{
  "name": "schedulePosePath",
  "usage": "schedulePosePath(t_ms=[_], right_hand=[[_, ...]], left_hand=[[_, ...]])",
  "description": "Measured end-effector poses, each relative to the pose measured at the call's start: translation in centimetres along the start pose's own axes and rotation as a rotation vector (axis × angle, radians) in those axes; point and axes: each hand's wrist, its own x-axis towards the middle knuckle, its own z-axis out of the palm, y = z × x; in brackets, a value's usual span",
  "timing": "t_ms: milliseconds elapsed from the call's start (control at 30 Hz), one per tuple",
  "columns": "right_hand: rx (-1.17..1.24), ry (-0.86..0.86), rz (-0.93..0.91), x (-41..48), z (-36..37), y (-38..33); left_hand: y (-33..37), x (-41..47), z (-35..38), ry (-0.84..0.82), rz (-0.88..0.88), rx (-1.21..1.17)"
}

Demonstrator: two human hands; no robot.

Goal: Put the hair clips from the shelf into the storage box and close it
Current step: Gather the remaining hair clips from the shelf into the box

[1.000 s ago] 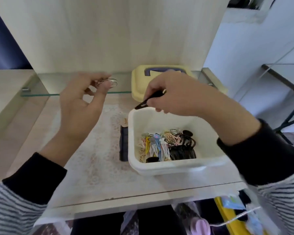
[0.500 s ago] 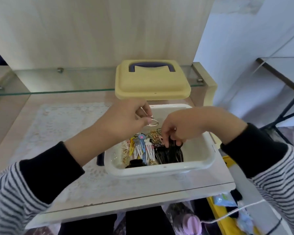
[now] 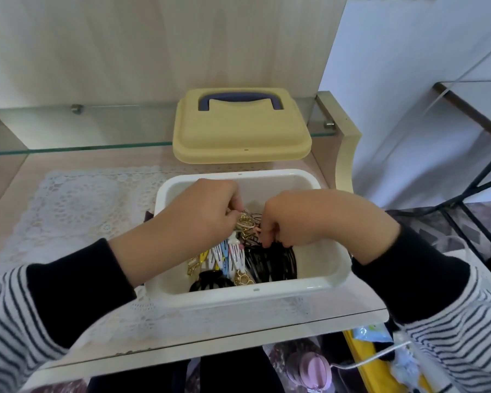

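Left grip point(image 3: 201, 219) curled on hair clips point(image 3: 228, 256), right grip point(image 3: 291, 219) likewise

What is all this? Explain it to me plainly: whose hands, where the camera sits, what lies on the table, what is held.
There is no machine here: a person works with bare hands. The camera is worn on the head and looks down, so the left hand and right hand reach in from below. On the table, on a lace mat, stands an open white storage box holding hair clips. Its yellow lid rests behind it on the glass shelf. Both hands dip curled fingers into the pile, the left at the gold clips, the right at the black clips. Whether either hand actually grips a clip is hidden.
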Motion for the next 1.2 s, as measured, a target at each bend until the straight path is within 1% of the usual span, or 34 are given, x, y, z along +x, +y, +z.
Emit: schedulePosePath(t_ms=[100, 167, 233, 300, 367, 433, 567, 667, 800, 867, 1000, 1100, 1200], right_hand=[[-0.019, 0.193, 0.016, -1.2, -1.1, 0.4], [0.090, 0.351, 0.014, -1.7, -1.6, 1.3], [0.244, 0.523, -0.043, -1.8, -1.6, 2.3], [0.344, 0.719, -0.115, -1.4, -1.1, 3.1], [0.430, 0.879, -0.155, -0.9, -0.2, 3.8], [0.528, 0.976, -0.154, -0.5, 0.9, 4.3], [0.683, 1.094, -0.134, 0.1, 2.6, 4.7], [0.785, 1.159, -0.114, 0.4, 3.4, 4.7], [0.852, 1.143, -0.053, 0.2, 4.1, 4.5], [0.895, 1.131, -0.024, 0.1, 4.6, 4.5], [1.014, 1.101, 0.043, -0.1, 5.3, 4.6], [1.101, 1.064, 0.090, -0.4, 5.5, 4.5], [1.142, 1.047, 0.109, -0.7, 5.5, 4.3]], left_hand=[[0.2, 0.2, 0.6, -0.006, 0.018, 0.077], [0.2, 0.3, 0.9, 0.000, 0.050, 0.140], [0.1, 0.4, 0.9, 0.016, 0.074, 0.176], [0.0, 0.5, 0.9, 0.036, 0.084, 0.198], [0.0, 0.6, 1.0, 0.042, 0.087, 0.209], [-0.1, 0.7, 1.1, 0.024, 0.083, 0.224], [-0.2, 0.9, 1.2, 0.004, 0.074, 0.223], [-0.2, 1.0, 1.2, 0.000, 0.080, 0.212], [-0.2, 0.5, 0.9, 0.007, 0.092, 0.181], [-0.2, -0.1, 0.5, 0.038, 0.121, 0.207], [-0.4, -1.4, -0.6, 0.200, 0.194, 0.267], [-1.1, -2.0, -1.2, 0.344, 0.248, 0.165], [-2.4, -2.2, -1.6, 0.442, 0.295, 0.100]])
